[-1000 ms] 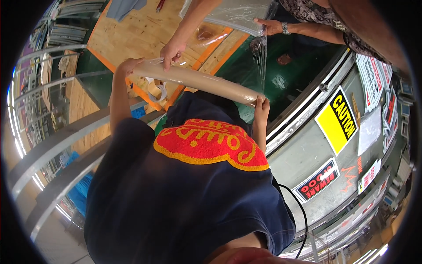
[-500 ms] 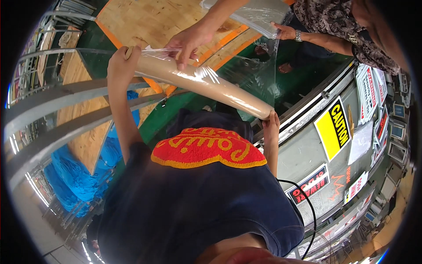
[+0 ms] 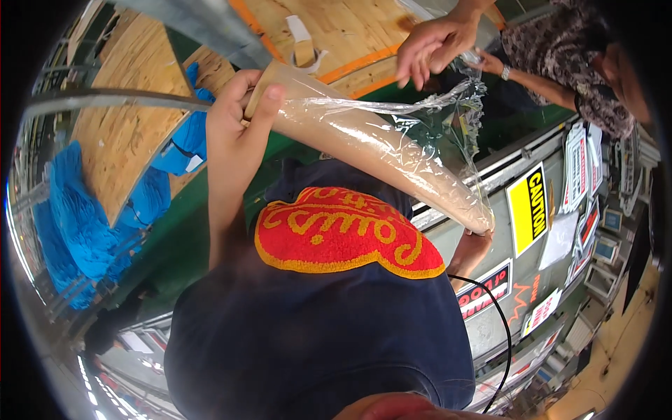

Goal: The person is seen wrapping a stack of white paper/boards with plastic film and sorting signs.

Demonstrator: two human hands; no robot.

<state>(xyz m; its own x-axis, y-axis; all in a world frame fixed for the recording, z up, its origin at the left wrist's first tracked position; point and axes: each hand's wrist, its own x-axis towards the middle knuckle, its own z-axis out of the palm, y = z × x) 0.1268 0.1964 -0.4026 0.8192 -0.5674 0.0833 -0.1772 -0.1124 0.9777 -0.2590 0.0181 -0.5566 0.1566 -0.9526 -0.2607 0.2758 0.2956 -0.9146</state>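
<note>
Film roll (image 3: 371,143): mid-frame, long axis slanting from upper left down rightward
Left hand (image 3: 231,115): curled round the upper end, thumb along its top
Right hand (image 3: 474,250): at the lower end, fingers mostly hidden, cannot tell how closed
Loose film (image 3: 455,115): upper right, below a co-worker's hand (image 3: 439,47)

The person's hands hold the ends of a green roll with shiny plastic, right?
No, the roll is tan, not green, as the head view shows. The left hand and right hand do hold its ends, and it has shiny plastic.
</note>
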